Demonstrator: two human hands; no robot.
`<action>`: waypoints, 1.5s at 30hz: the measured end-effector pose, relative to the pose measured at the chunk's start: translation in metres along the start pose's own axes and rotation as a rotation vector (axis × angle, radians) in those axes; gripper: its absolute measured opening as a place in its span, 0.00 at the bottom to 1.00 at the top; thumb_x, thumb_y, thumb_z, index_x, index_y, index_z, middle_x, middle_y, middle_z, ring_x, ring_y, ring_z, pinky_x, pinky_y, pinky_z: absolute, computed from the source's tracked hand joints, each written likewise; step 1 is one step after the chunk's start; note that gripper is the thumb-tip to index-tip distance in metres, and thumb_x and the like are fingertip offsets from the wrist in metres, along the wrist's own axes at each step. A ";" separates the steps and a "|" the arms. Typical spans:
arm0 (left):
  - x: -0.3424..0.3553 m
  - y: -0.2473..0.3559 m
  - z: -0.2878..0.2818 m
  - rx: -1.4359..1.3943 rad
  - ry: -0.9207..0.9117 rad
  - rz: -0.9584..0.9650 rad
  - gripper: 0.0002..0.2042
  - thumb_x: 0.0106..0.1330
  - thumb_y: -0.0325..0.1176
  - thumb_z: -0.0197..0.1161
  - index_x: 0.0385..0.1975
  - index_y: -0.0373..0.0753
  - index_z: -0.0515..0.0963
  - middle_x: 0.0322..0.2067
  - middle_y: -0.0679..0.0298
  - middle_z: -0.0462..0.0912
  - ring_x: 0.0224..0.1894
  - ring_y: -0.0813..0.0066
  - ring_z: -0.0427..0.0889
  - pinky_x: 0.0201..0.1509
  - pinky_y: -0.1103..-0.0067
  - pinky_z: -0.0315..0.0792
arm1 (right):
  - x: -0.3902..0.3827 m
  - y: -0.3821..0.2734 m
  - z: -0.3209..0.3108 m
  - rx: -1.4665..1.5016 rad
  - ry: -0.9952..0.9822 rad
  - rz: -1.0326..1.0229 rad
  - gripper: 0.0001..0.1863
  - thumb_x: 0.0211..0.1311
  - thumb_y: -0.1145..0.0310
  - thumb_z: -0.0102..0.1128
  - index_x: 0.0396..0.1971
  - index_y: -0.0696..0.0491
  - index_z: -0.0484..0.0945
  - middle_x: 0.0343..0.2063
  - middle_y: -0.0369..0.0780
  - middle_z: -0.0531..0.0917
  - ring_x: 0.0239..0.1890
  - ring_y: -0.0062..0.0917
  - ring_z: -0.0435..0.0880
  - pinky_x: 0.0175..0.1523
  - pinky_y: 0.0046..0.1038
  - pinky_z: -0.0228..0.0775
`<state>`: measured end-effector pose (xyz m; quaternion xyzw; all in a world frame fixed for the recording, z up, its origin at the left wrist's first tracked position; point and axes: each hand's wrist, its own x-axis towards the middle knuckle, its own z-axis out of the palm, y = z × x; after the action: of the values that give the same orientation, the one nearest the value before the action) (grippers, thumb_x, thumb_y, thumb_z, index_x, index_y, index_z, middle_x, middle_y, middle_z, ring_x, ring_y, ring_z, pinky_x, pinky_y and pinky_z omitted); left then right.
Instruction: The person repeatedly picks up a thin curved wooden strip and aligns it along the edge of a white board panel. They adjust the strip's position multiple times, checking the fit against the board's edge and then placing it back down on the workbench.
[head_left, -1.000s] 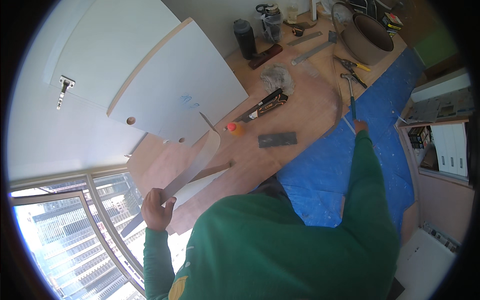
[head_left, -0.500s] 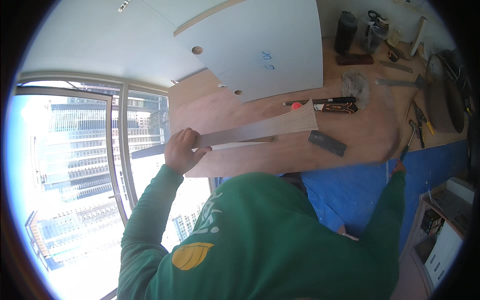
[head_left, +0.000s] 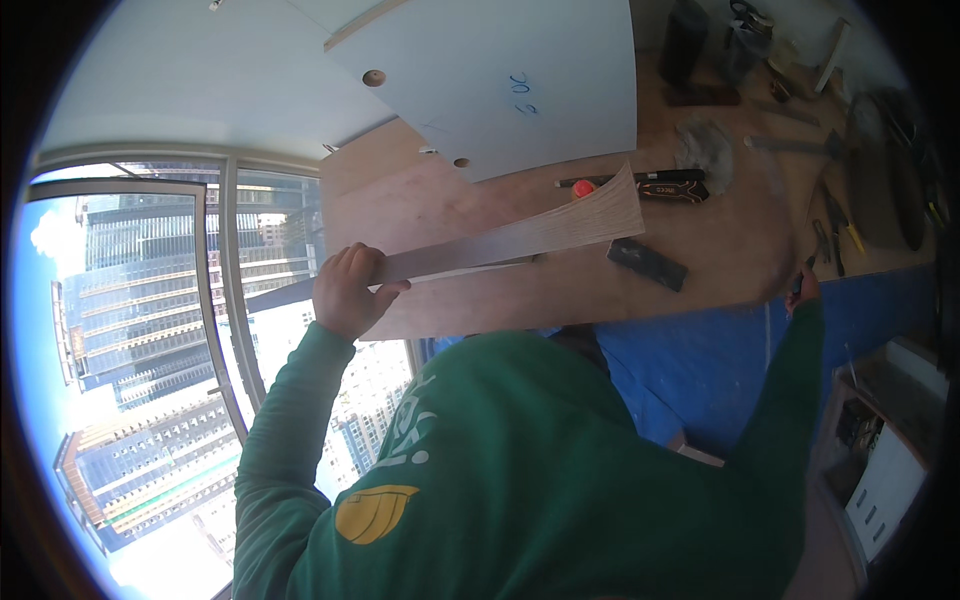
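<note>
My left hand is closed around a long, thin wood-grain strip. The strip slants across the bench, and its wider, pale end curves up over the right part of the bench. At the far right my right hand, small and partly hidden by its sleeve, is closed on a dark-handled hand tool at the bench edge. Below the strip's wide end lies a dark rectangular block. Just behind that end are an orange-and-black utility knife, a slim black tool and a red round object.
A large white panel with round holes rests over the back of the wooden bench. Pliers, a steel square, a dark bottle and a crumpled plastic bag sit at right. Blue sheeting hangs in front; windows stand left.
My right hand has moved up to the tool's dark handle at the bench edge and closed on it. My left hand keeps its hold on the strip. The view has shifted slightly.
</note>
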<state>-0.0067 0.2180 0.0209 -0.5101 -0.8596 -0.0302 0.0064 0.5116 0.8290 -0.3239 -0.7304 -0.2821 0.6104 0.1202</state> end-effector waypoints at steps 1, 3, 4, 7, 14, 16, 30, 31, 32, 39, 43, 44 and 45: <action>0.003 -0.002 0.002 -0.006 -0.003 0.005 0.25 0.54 0.54 0.76 0.35 0.38 0.77 0.29 0.62 0.78 0.34 0.57 0.82 0.40 0.65 0.74 | -0.001 -0.006 0.001 0.080 0.013 -0.057 0.28 0.55 0.46 0.75 0.50 0.46 0.78 0.31 0.35 0.75 0.24 0.23 0.72 0.26 0.26 0.66; 0.007 -0.004 0.004 -0.012 -0.007 0.011 0.25 0.55 0.54 0.76 0.35 0.38 0.77 0.30 0.62 0.79 0.34 0.58 0.82 0.40 0.65 0.74 | -0.006 -0.016 0.005 0.232 0.028 -0.172 0.26 0.58 0.48 0.76 0.50 0.46 0.78 0.32 0.36 0.76 0.25 0.23 0.73 0.27 0.26 0.67; 0.008 -0.004 0.005 -0.013 -0.007 0.013 0.25 0.55 0.55 0.76 0.35 0.38 0.77 0.30 0.62 0.79 0.34 0.58 0.82 0.40 0.65 0.74 | -0.011 -0.018 0.009 0.256 0.037 -0.150 0.24 0.60 0.49 0.75 0.48 0.47 0.78 0.33 0.36 0.77 0.25 0.23 0.73 0.27 0.26 0.68; 0.007 -0.004 0.006 -0.029 0.003 0.018 0.25 0.56 0.56 0.74 0.36 0.39 0.78 0.30 0.63 0.79 0.34 0.58 0.82 0.40 0.65 0.74 | -0.027 -0.012 0.023 0.310 0.059 -0.194 0.18 0.65 0.53 0.71 0.45 0.49 0.79 0.33 0.35 0.78 0.26 0.24 0.76 0.28 0.27 0.69; 0.006 0.002 -0.010 -0.107 -0.055 0.031 0.22 0.63 0.53 0.70 0.41 0.39 0.79 0.32 0.62 0.80 0.37 0.57 0.82 0.43 0.64 0.73 | -0.159 0.024 0.071 0.247 0.140 -0.654 0.17 0.71 0.60 0.64 0.49 0.58 0.77 0.27 0.35 0.76 0.26 0.24 0.79 0.30 0.27 0.70; 0.012 -0.005 -0.017 -0.171 -0.097 0.094 0.20 0.66 0.50 0.68 0.45 0.38 0.79 0.35 0.60 0.81 0.40 0.56 0.82 0.44 0.64 0.74 | -0.225 0.031 0.089 0.327 0.131 -0.831 0.17 0.72 0.61 0.62 0.51 0.58 0.75 0.25 0.35 0.75 0.25 0.23 0.78 0.29 0.27 0.68; 0.018 -0.105 -0.029 -0.326 -0.220 0.744 0.37 0.65 0.33 0.69 0.75 0.44 0.63 0.71 0.53 0.67 0.57 0.49 0.79 0.62 0.61 0.76 | -0.587 0.105 0.211 0.416 -0.192 -1.279 0.26 0.80 0.42 0.46 0.44 0.54 0.74 0.20 0.35 0.71 0.15 0.21 0.68 0.21 0.23 0.62; 0.016 -0.111 -0.029 -0.354 -0.216 0.764 0.37 0.65 0.32 0.69 0.75 0.44 0.62 0.71 0.52 0.67 0.56 0.48 0.80 0.61 0.61 0.76 | -0.611 0.118 0.226 0.312 -0.169 -1.203 0.25 0.81 0.43 0.46 0.42 0.53 0.74 0.20 0.35 0.72 0.16 0.20 0.68 0.20 0.22 0.61; 0.014 -0.116 -0.029 -0.382 -0.215 0.782 0.38 0.65 0.31 0.69 0.76 0.44 0.62 0.70 0.52 0.68 0.55 0.48 0.80 0.61 0.61 0.76 | -0.635 0.129 0.240 0.213 -0.147 -1.119 0.25 0.81 0.44 0.47 0.41 0.53 0.75 0.21 0.34 0.73 0.16 0.18 0.69 0.20 0.21 0.61; -0.009 -0.153 -0.018 -0.402 -0.184 0.776 0.35 0.65 0.27 0.65 0.75 0.48 0.66 0.47 0.53 0.79 0.39 0.53 0.84 0.42 0.64 0.81 | -0.668 0.165 0.361 -0.112 -0.245 -0.616 0.21 0.81 0.51 0.50 0.33 0.53 0.76 0.20 0.32 0.72 0.18 0.14 0.67 0.21 0.20 0.58; -0.015 -0.156 -0.016 -0.400 -0.133 0.795 0.31 0.66 0.27 0.63 0.72 0.49 0.71 0.35 0.57 0.77 0.27 0.56 0.82 0.32 0.64 0.79 | -0.638 0.158 0.381 -0.293 -0.066 -0.736 0.23 0.80 0.50 0.50 0.32 0.55 0.75 0.19 0.34 0.73 0.20 0.17 0.68 0.22 0.25 0.59; -0.016 -0.156 -0.015 -0.404 -0.120 0.799 0.30 0.67 0.27 0.63 0.71 0.49 0.72 0.33 0.58 0.76 0.24 0.56 0.81 0.30 0.64 0.78 | -0.633 0.156 0.381 -0.332 -0.017 -0.773 0.23 0.80 0.50 0.50 0.32 0.55 0.75 0.19 0.34 0.73 0.20 0.18 0.68 0.22 0.26 0.60; -0.016 -0.158 -0.015 -0.417 -0.118 0.801 0.29 0.67 0.27 0.63 0.71 0.49 0.72 0.33 0.58 0.75 0.24 0.57 0.81 0.30 0.64 0.78 | -0.632 0.155 0.381 -0.361 0.013 -0.755 0.24 0.80 0.50 0.50 0.31 0.56 0.75 0.19 0.35 0.73 0.20 0.19 0.70 0.23 0.27 0.61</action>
<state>-0.1378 0.1274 0.0277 -0.7937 -0.5688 -0.1685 -0.1343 0.1263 0.2861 0.0302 -0.5890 -0.6316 0.4595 0.2072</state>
